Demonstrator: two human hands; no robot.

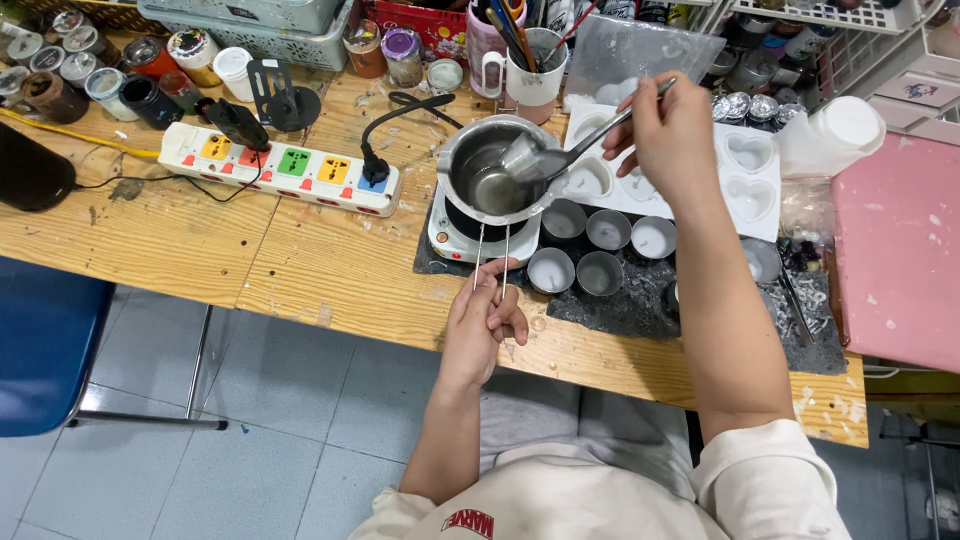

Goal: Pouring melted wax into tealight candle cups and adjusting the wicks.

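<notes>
- the small metal pot (492, 175) sits on a little hotplate (458, 232) at the desk's middle.
- left hand (484, 318) reaches forward, fingers pinched shut around the pot's wire handle (491, 262).
- right hand (668, 135), arm extended over small tins (600, 250), grips a spoon (565, 150) dipping into the pot.
- a white heart mould (745, 175) lies just beyond.

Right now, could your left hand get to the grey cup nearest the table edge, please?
Probably yes: the left hand holds the pot's wire handle, but the cup sits just beside it, nothing between.
</notes>
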